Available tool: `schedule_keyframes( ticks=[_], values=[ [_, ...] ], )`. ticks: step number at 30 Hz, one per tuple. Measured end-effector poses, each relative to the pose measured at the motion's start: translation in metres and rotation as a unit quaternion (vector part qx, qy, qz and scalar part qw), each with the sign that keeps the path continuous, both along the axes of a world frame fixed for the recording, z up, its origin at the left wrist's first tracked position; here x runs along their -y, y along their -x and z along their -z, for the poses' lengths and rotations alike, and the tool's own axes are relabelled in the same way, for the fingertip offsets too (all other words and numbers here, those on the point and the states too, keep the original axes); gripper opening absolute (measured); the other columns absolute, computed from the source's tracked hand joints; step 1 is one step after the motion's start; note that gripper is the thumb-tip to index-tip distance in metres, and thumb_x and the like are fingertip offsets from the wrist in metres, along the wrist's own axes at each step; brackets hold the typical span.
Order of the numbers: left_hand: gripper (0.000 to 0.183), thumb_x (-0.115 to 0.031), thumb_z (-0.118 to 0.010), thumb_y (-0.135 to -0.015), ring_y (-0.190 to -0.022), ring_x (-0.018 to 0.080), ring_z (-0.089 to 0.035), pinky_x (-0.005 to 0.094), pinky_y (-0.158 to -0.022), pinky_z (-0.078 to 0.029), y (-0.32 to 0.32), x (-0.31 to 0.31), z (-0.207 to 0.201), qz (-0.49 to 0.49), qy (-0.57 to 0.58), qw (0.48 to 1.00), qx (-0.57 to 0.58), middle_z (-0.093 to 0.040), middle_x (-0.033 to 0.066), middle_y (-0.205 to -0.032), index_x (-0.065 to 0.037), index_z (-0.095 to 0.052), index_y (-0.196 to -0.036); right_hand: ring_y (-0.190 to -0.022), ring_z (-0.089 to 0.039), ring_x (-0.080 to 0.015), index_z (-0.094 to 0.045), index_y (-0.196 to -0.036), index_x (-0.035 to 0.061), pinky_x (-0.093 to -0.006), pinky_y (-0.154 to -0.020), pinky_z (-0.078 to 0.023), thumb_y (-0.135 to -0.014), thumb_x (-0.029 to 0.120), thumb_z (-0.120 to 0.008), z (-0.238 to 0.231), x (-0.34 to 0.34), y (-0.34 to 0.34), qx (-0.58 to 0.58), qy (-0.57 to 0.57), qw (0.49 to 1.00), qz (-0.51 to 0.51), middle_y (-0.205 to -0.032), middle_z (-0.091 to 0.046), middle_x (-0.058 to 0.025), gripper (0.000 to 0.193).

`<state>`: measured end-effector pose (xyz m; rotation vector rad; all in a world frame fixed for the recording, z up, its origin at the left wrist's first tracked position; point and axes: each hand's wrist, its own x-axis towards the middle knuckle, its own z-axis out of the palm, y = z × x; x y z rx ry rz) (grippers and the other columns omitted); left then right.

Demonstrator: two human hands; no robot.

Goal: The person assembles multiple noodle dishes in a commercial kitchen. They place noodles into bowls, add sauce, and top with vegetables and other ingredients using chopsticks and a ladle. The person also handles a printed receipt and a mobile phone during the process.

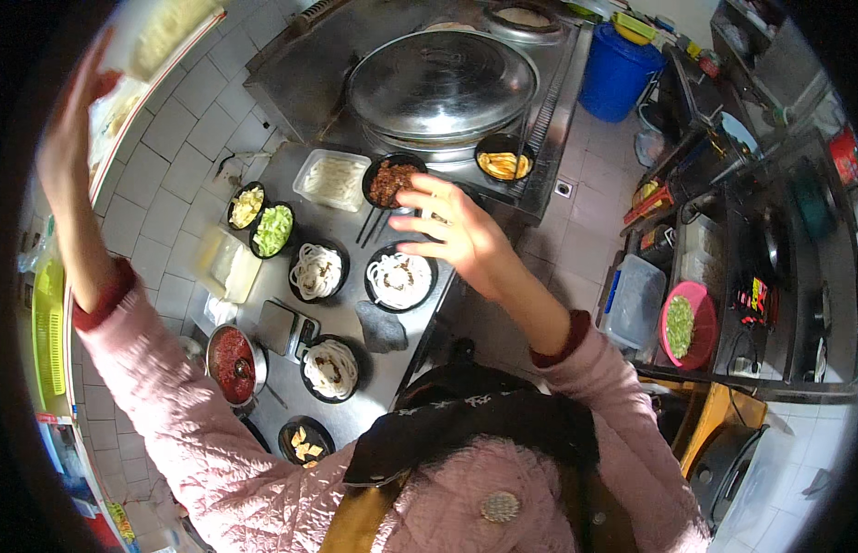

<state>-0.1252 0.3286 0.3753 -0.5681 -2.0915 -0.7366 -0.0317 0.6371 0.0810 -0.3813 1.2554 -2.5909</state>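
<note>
My right hand (461, 230) hovers over the steel counter with its fingers spread and nothing in them. Beneath and beside its fingertips are a black bowl of minced brown topping (387, 184) and a bowl of white noodles with dark sauce (399, 279). Two further noodle bowls (317, 271) (330, 369) stand to the left and nearer me. My left hand (71, 138) is raised at the far left beside a shelf (143, 101), fingers stretched upward, thumb apart; no held object shows. A pair of dark chopsticks (372, 227) lies by the topping bowl.
Small bowls of chopped greens (272, 230) and pale pieces (246, 205), a plastic tub (330, 180), a scale (289, 329) and a pot of red sauce (234, 364) crowd the counter. Beyond sits a large lidded pan (443, 83). Shelving (788, 369) stands right.
</note>
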Motion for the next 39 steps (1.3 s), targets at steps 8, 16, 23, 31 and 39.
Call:
schedule_keyframes(
  ticks=[8, 16, 23, 31, 39],
  values=[
    [0.024, -0.01, -0.076, -0.078, -0.096, 0.0245, -0.07, 0.0313, -0.08, -0.056, -0.159, -0.172, 0.26, 0.246, 0.051, 0.968, -0.008, -0.07, 0.0149, -0.112, -0.003, -0.073, -0.101, -0.132, -0.046, -0.0297, -0.038, -0.144, 0.0083, -0.0495, -0.112, -0.036, -0.089, 0.076, -0.033, 0.032, -0.046, -0.058, -0.03, 0.302, 0.952, 0.034, -0.141, -0.048, -0.0155, 0.087],
    [0.048, -0.014, -0.083, -0.071, -0.073, 0.0187, -0.066, 0.0288, -0.064, -0.055, -0.261, -0.234, 0.321, 0.295, 0.096, 0.944, 0.114, -0.065, 0.0142, -0.123, -0.001, -0.068, -0.114, -0.127, -0.051, -0.0285, -0.044, -0.139, 0.006, -0.0467, -0.105, -0.045, -0.102, 0.038, -0.039, 0.133, -0.119, -0.157, 0.08, 0.354, 0.929, 0.078, -0.139, -0.051, -0.0142, 0.05],
    [0.047, -0.023, -0.082, -0.072, -0.07, 0.0152, -0.069, 0.0263, -0.059, -0.055, -0.301, -0.239, 0.336, 0.257, 0.102, 0.959, 0.06, -0.068, 0.0122, -0.117, -0.002, -0.069, -0.112, -0.128, -0.049, -0.0309, -0.046, -0.141, 0.0117, -0.0506, -0.108, -0.04, -0.098, 0.053, -0.039, 0.17, -0.131, -0.188, 0.059, 0.46, 0.885, -0.044, -0.139, -0.051, -0.0129, 0.06],
    [0.044, -0.031, -0.08, -0.074, -0.054, 0.0088, -0.047, 0.0225, -0.048, -0.034, -0.341, -0.217, 0.338, 0.133, 0.148, 0.98, -0.015, -0.07, 0.0049, -0.117, -0.007, -0.07, -0.11, -0.136, -0.042, -0.0311, -0.041, -0.145, 0.0114, -0.0515, -0.113, -0.032, -0.098, 0.054, -0.037, 0.169, -0.109, -0.21, 0.072, 0.289, 0.954, 0.038, -0.148, -0.044, -0.0111, 0.063],
    [0.05, -0.046, -0.073, -0.076, -0.111, 0.0213, -0.055, 0.0406, -0.092, -0.043, -0.332, -0.213, 0.332, 0.155, 0.194, 0.968, 0.023, -0.06, 0.0042, -0.128, -0.01, -0.067, -0.11, -0.14, -0.034, -0.0326, -0.032, -0.149, 0.0111, -0.051, -0.116, -0.027, -0.099, 0.054, -0.037, 0.118, -0.093, -0.219, 0.316, 0.335, 0.887, 0.045, -0.153, -0.033, -0.0146, 0.066]
  ],
)
